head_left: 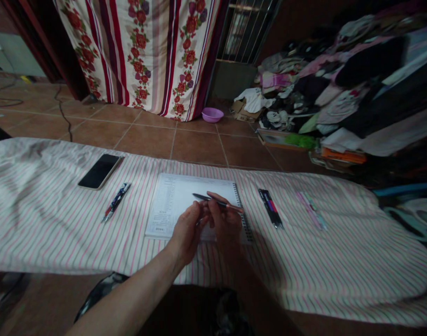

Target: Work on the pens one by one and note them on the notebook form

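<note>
A spiral notebook (178, 196) lies open on the striped cloth (42, 219) in front of me. Over its near edge my right hand (227, 224) pinches a dark pen (213, 201), which points left across the page. My left hand (187, 231) sits right beside it, fingers curled toward the pen's near end and touching or almost touching it. Both hands hover just above the notebook's lower right part.
A black phone (99, 171) and two pens (116, 202) lie left of the notebook. More pens (270, 207) and a pale strip (311, 210) lie to its right. Beyond the cloth are a tiled floor, a purple bowl (212, 114), a floral curtain (147, 51) and piled clothes (339, 88).
</note>
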### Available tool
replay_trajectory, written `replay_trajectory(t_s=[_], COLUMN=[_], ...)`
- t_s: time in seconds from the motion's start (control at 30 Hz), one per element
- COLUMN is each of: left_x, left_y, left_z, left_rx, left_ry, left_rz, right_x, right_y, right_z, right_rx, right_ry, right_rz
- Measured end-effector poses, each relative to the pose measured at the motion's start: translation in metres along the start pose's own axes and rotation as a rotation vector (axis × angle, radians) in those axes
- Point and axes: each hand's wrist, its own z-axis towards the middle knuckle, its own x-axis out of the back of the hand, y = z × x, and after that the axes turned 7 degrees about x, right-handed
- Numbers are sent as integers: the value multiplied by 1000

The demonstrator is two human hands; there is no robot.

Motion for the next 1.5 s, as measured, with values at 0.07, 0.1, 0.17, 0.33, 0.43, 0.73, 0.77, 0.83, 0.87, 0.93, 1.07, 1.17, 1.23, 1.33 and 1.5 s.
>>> replay_trajectory(t_s=[0.07,0.1,0.17,0.33,0.43,0.73,0.77,0.83,0.87,0.93,1.07,1.17,1.23,1.33,1.5], left_x=[3,7,15,29,28,27,27,27,26,24,19,16,15,13,7], left_y=[-3,-5,-8,-12,-16,-27,-27,-27,-26,-26,-27,-31,-33,-37,-38], left_z=[-6,-9,-17,-32,-35,-33,-32,-30,-29,-27,-23,-22,-20,-19,-17], left_rx=[-33,-85,-326,-670,-729,-798,-796,-785,-782,-782,-794,-802,-803,-788,-790], left_ry=[35,54,29,-90,-115,-115,-116,-117,-112,-96,-74,-84,-90,-97,-119], left_rz=[324,563,1002,1605,1761,1915,1926,1943,1944,1934,1906,1903,1912,1934,1931], right_x=[10,15,24,40,43,44,45,48,51,56,66,71,73,74,75], right_y=[1,2,6,12,11,19,22,29,31,35,35,31,28,28,36], right_z=[5,7,9,3,-2,-3,-3,-3,-3,-2,-1,-2,-2,-4,-6], right_rx=[-21,-34,-58,-171,-181,-183,-181,-156,-140,-128,-159,-146,-159,-187,-183], right_ry=[47,83,151,189,153,47,54,97,106,105,102,120,111,58,13], right_rz=[102,145,168,-26,-54,103,122,144,140,100,-93,-194,-153,-32,-18])
